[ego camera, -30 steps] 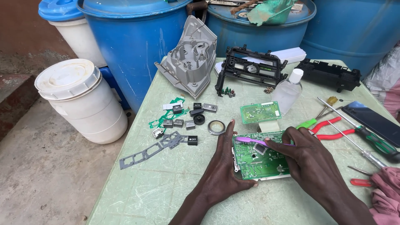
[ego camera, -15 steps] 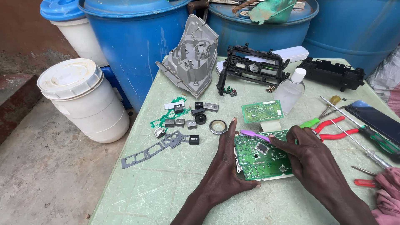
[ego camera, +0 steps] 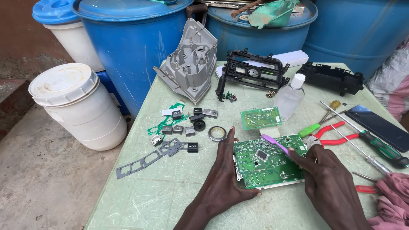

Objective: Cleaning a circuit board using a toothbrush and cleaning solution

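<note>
A green circuit board [ego camera: 266, 162] lies flat on the pale green table [ego camera: 179, 187] in front of me. My left hand [ego camera: 226, 174] steadies the board's left edge, thumb under its near corner. A thin purple brush [ego camera: 275, 144] is gripped in my right hand [ego camera: 321, 174], its tip resting on the board's upper middle near a square black chip. A smaller green circuit board [ego camera: 260, 117] sits just beyond.
Small black buttons [ego camera: 183, 123], a metal ring [ego camera: 217, 133] and a grey frame strip [ego camera: 147, 157] lie left. Grey housing [ego camera: 189, 64], black frame [ego camera: 251, 74], clear bottle [ego camera: 290, 98], red pliers [ego camera: 334, 134], screwdrivers [ego camera: 375, 145], phone [ego camera: 381, 127] are behind and right. Blue barrels [ego camera: 132, 47] and a white bucket [ego camera: 76, 106] stand nearby.
The brush in my right hand has shifted slightly across the top of the board. My left hand stays on the board's left edge.
</note>
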